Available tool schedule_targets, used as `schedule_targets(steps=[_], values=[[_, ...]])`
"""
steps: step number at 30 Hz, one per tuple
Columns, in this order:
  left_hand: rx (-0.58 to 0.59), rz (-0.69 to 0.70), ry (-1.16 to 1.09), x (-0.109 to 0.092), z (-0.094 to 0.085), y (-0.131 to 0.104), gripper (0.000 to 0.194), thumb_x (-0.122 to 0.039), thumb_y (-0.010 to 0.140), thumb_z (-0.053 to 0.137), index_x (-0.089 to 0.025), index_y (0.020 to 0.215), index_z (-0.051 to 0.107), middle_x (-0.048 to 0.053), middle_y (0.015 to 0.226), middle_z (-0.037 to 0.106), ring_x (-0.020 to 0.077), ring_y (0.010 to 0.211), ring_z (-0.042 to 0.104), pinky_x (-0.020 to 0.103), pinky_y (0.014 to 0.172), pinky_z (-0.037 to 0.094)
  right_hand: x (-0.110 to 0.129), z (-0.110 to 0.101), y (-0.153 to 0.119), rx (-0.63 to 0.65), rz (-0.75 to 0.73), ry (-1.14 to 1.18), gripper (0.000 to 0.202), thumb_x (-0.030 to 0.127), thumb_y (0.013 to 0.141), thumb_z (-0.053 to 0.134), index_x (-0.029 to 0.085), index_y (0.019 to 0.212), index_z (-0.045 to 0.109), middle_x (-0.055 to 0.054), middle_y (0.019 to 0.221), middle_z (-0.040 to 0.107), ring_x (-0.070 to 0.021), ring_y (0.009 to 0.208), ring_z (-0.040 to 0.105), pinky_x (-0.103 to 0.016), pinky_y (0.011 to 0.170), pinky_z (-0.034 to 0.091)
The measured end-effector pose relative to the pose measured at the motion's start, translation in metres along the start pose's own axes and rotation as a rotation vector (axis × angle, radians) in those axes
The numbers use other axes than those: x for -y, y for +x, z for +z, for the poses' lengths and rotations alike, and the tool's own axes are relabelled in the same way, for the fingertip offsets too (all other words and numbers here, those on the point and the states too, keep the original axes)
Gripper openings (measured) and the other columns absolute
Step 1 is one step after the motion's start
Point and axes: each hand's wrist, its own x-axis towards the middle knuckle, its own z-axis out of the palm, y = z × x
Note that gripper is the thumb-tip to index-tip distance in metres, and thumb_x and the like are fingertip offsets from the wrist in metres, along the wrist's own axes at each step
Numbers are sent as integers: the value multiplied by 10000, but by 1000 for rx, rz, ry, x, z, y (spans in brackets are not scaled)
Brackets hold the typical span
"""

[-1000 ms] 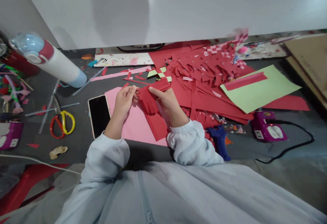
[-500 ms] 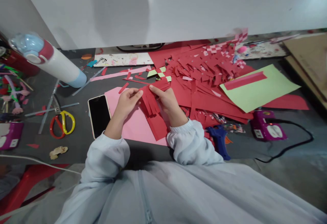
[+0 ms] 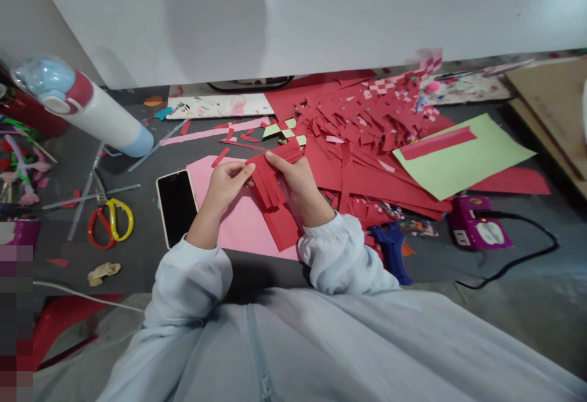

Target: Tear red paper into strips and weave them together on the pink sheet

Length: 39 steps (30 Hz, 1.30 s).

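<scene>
Between my hands is a piece of red paper (image 3: 270, 189) cut into strips that hang down. My left hand (image 3: 229, 183) pinches its left edge between thumb and fingers. On the right, my right hand (image 3: 293, 175) grips the upper part, thumb on top and fingers hidden behind. Below lie a red paper piece (image 3: 285, 230) and a pink sheet (image 3: 243, 230). A heap of red paper strips (image 3: 367, 117) spreads beyond my right hand. Close by are small green and red woven paper squares (image 3: 287, 130).
A phone (image 3: 177, 209), scissors (image 3: 111, 221) and a white bottle (image 3: 103, 114) lie or stand to the left. At right are a blue glue gun (image 3: 392, 252), a green sheet (image 3: 463, 160), a purple power box (image 3: 479, 224) with a black cable, and cardboard (image 3: 550, 96).
Hardly anything differs. The view has shifted slightly, and both hands keep their hold on the red paper in nearly the same place.
</scene>
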Motion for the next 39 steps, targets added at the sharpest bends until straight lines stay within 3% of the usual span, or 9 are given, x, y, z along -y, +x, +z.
schedule_targets(steps=[7,13,17,20,22,26,30,35,39], values=[[-87,21,-71,0,0,1,378,-534,686,817,-167,652,735,5,567,639,101,535,561,236,545,442,2,-5,2,35,25,-138,429,563,623,841,189,625,632,13,586,623,-104,525,540,-260,521,456],[-207,-9,-153,1,0,4,462,-593,605,855,-164,683,704,-3,576,630,94,526,566,222,525,447,4,-7,-1,130,10,-205,331,413,572,902,193,602,657,27,597,600,-112,587,540,-275,592,455],[-209,-56,-181,0,-2,5,602,-785,675,688,-184,655,661,6,548,589,92,457,516,219,424,386,3,-8,1,14,-273,-295,273,467,647,846,230,646,711,-5,680,642,-160,671,579,-332,666,493],[-46,-173,-196,-1,-6,5,717,-869,734,509,-186,549,616,47,493,574,112,426,523,243,430,409,6,-15,3,27,-608,-454,230,502,742,780,274,768,786,-37,817,666,-192,789,608,-369,750,514],[53,-220,-236,-2,-8,4,689,-853,718,546,-187,566,634,55,506,598,129,439,552,256,451,439,7,-21,5,93,-789,-539,242,528,794,732,304,838,811,-50,868,664,-202,840,612,-385,778,515],[40,-196,-287,-7,-7,0,485,-656,623,790,-191,616,651,20,558,627,124,470,572,257,483,471,5,-26,6,134,-933,-694,214,521,849,681,355,854,816,-53,899,663,-217,890,591,-413,816,507],[22,-181,-254,-12,-5,-1,403,-496,527,887,-169,610,665,5,533,612,111,446,550,256,470,473,2,-24,3,64,-882,-733,219,471,890,626,364,976,796,-60,970,648,-235,964,580,-429,877,499],[-37,-83,-312,-10,-3,0,436,-523,554,895,-164,685,685,-6,574,658,114,517,629,242,543,532,-2,-19,7,-143,-684,-534,488,552,869,605,292,1282,629,-77,1096,621,-200,951,605,-378,872,515],[-67,-52,-360,-8,-1,0,460,-541,554,901,-163,713,695,4,604,704,121,563,680,211,546,518,-6,-17,16,-92,-320,-203,367,589,887,541,249,940,669,-25,845,648,-147,767,610,-297,732,511]])
